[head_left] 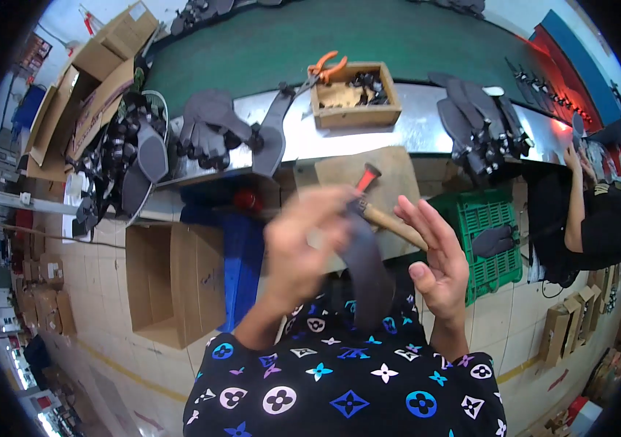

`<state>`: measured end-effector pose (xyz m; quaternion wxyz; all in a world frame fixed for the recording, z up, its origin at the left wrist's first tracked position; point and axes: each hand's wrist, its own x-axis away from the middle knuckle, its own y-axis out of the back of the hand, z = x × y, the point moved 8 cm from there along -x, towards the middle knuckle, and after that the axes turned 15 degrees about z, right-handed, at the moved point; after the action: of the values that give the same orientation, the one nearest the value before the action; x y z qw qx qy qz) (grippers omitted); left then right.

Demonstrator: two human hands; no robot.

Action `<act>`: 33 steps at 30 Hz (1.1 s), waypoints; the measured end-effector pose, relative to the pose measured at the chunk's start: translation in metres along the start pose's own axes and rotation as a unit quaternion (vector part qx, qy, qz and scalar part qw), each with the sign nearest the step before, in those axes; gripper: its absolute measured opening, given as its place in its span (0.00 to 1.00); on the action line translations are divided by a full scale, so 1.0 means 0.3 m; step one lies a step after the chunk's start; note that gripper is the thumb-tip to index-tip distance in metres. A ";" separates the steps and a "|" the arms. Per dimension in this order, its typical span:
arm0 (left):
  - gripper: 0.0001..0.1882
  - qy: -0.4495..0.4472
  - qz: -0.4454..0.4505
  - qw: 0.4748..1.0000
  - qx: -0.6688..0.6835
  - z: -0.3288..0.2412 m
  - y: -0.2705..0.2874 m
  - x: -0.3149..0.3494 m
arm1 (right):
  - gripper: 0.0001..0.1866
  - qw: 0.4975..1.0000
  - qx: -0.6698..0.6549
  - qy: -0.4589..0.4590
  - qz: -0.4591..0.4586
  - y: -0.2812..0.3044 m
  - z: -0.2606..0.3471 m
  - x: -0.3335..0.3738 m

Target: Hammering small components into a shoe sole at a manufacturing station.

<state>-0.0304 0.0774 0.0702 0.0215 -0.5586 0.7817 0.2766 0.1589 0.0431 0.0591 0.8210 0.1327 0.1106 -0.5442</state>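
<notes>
Blurred by motion, my left hand [299,244] is closed round the upper end of a dark grey shoe sole [367,273], whose broad end hangs toward my lap. My right hand [438,262] is raised beside it, palm inward, fingers apart and holding nothing. Between the hands, a hammer with a red and black head and a wooden handle [392,223] lies on a worn tan board [394,167]. The handle's end passes close to my right fingers; I cannot tell whether they touch.
On the metal ledge, a wooden box [358,116] holds small black parts, with orange-handled pliers [329,69] at its corner. Dark soles [212,120] lie left, more soles [474,116] right. Below are a cardboard box [172,284] and green crate [482,218]. A co-worker [606,218] is at right.
</notes>
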 end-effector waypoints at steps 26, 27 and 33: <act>0.21 0.281 -0.110 0.887 -0.350 0.503 0.521 -0.041 | 0.44 0.754 0.523 -0.397 -0.024 1.269 -0.619 -0.353; 0.20 0.272 -0.110 0.898 -0.328 0.473 0.530 0.001 | 0.41 0.736 0.558 -0.384 0.010 1.208 -0.625 -0.388; 0.15 0.264 -0.158 0.892 -0.330 0.352 0.525 0.139 | 0.26 0.793 0.519 -0.318 -0.006 0.999 -0.546 -0.298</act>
<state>-0.2145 0.1248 0.0308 -0.3277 -0.7021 0.5235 0.3545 0.3951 0.2874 -0.0364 0.6143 0.3573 -0.4549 -0.5367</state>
